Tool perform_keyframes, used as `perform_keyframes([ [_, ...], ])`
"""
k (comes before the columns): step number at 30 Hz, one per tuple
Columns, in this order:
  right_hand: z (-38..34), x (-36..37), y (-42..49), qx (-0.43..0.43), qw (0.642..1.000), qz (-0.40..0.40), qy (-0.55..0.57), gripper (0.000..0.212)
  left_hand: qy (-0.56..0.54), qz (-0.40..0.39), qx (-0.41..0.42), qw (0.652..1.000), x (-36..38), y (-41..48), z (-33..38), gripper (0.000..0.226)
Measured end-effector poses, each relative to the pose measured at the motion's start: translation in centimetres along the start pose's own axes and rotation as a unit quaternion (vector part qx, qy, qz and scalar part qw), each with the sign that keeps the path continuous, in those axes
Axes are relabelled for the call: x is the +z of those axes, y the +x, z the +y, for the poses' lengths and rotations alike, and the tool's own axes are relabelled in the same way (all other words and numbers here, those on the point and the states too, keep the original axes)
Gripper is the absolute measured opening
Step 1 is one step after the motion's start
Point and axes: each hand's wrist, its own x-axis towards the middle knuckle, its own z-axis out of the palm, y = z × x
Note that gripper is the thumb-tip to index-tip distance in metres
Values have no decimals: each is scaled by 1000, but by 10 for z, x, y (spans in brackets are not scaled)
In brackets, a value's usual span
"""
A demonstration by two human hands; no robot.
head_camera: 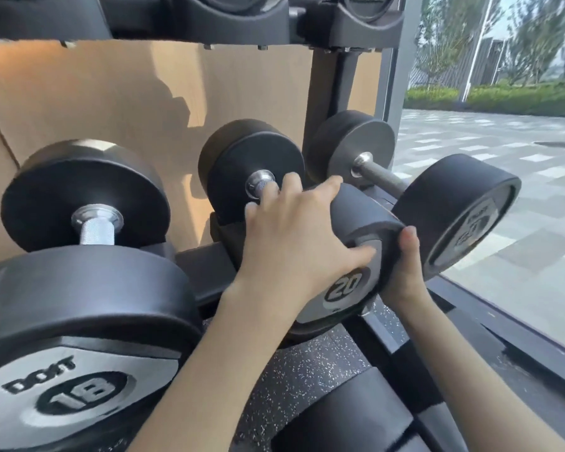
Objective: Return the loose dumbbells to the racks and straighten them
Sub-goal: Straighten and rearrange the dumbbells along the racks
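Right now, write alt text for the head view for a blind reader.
Two bare hands grip the near head of a black rubber dumbbell marked 20 on a black metal rack: left hand over its top, right hand at its right edge. Another black dumbbell marked 18 sits left.

Black rubber-headed dumbbell marked 20 [349, 275]: grey end plate, knurled steel handle, on lower tier, near head toward viewer, far head toward back board
Matching dumbbell marked 18 [79, 353]: just left of it, lying straight, roughly parallel
Third black dumbbell [454, 213], number blurred: far right, skewed, near head swung out rightward, far head beside 20's far head
Black metal rack [203, 265]: rail running under all three
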Motion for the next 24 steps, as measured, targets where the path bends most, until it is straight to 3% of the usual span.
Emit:
perform_keyframes([
  [6,-15,8,-5,-26,998,-19,-46,90,-118,43,-37,991,8,-18,-12,84],
  [15,-20,8,-11,20,999,-25,-45,86,-206,114,-40,971,14,-25,-13,79],
  [19,-38,3,-18,86,994,-55,-28,67,-208,100,-55,971,13,-27,-10,75],
  [22,-77,0,-14,159,977,-111,-92,58,-191,78,-84,975,8,-32,-4,75],
  [24,-110,-4,-10,164,969,-112,-147,53,-186,51,-102,976,0,-34,1,74],
])
